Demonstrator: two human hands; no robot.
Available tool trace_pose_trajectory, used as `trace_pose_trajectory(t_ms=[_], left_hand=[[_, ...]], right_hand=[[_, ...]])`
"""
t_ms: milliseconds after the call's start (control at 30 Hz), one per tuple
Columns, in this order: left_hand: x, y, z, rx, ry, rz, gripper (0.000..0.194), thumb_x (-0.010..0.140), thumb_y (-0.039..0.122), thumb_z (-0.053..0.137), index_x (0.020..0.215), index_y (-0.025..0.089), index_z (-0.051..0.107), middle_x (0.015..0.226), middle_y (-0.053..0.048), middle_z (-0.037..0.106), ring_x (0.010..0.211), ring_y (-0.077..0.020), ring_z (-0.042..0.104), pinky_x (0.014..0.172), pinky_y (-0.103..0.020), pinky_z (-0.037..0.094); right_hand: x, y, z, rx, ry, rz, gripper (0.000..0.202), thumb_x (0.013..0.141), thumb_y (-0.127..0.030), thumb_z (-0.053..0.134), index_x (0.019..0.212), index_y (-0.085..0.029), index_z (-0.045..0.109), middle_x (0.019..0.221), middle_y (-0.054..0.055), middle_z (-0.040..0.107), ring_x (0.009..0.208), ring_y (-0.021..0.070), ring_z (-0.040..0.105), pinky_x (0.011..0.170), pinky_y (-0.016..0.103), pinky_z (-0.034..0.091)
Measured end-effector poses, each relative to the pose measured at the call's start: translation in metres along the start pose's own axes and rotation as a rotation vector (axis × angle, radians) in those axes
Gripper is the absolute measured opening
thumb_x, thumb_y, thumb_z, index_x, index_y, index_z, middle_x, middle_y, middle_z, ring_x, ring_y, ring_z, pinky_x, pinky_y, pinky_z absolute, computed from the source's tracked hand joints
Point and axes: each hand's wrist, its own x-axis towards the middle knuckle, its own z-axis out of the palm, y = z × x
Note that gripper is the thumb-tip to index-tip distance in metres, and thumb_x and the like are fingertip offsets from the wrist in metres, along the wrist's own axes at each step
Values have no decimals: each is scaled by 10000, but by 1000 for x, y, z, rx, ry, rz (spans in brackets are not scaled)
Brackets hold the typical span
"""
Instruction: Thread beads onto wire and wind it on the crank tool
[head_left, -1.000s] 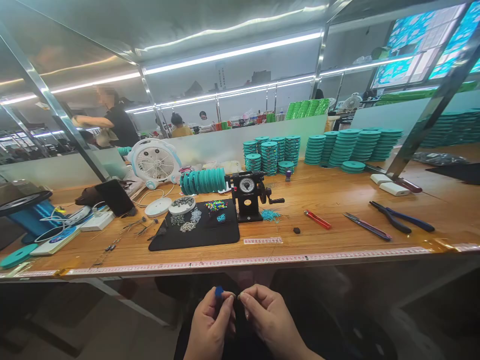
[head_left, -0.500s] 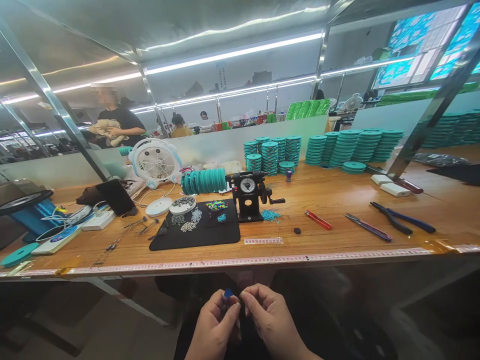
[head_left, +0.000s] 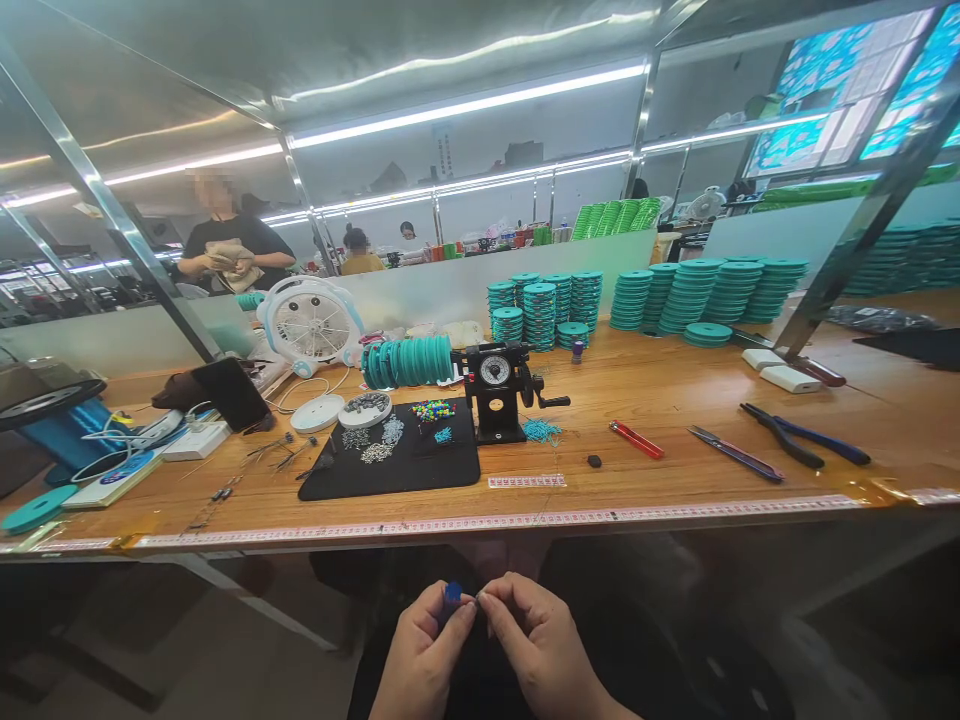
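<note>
Below the table's front edge, my left hand (head_left: 426, 650) is closed in a pinch, with a small blue piece (head_left: 452, 592) at its index finger. My right hand (head_left: 534, 640) is also pinched, its fingertips meeting those of the left. Whatever lies between the fingertips is too small to make out. Beyond them on the table, a black mat (head_left: 405, 473) bears small piles of beads and metal bits. A black winding machine (head_left: 499, 400) with a dial stands at the mat's right, and teal spools (head_left: 409, 361) sit in a row on its left side.
Stacked teal spools (head_left: 694, 295) stand at the back. Pliers (head_left: 795, 435), scissors (head_left: 735, 453) and a red tool (head_left: 636, 440) lie to the right. At left are a fan (head_left: 311, 325), a phone (head_left: 232, 393) and a blue wire reel (head_left: 64, 425). A person (head_left: 232, 245) stands behind the partition.
My fingertips have come closer together, and both hands have shifted slightly. Behind the partition, the person's hands and the beige cloth have moved.
</note>
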Motion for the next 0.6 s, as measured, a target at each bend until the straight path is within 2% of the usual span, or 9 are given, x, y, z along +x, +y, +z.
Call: trace_pose_trajectory(t_ms=[133,267,400,533,600], left_hand=[[-1,4,-1,-3,-1,-11,333,763,468,624,686,146,599,667,5,501,658,-129,406,642,-242,362],[-2,11,0,-15,-20,-44,350,732,491,647,685,145,620,665,-9,547,651,-136,440,634,-244,367],[-3,9,2,-46,-62,-67,310,704,428,707,641,143,602,626,8,545,613,-108,436,606,-214,364],[1,-3,1,-320,-114,-133,247,734,381,692,723,164,574,544,57,474,438,-55,355,446,-188,291],[2,-6,-3,-488,-205,-147,231,704,339,717,749,151,590,542,47,490,443,-65,419,459,-195,339]], right_hand=[[-2,-2,-1,101,-50,42,355,859,-439,511,710,-133,613,613,6,511,510,112,476,502,235,389],[0,-7,-3,260,-125,181,370,778,-482,613,832,-122,680,634,16,557,479,100,471,463,226,381],[3,-10,-7,261,-161,243,349,707,-473,684,745,-131,740,595,20,572,503,106,457,477,229,356],[3,-8,-12,132,-132,224,263,723,-369,662,647,-122,712,597,28,604,602,142,515,588,249,393],[2,-8,-14,24,-168,217,227,737,-306,624,610,-122,662,606,29,618,618,149,534,610,252,398]])
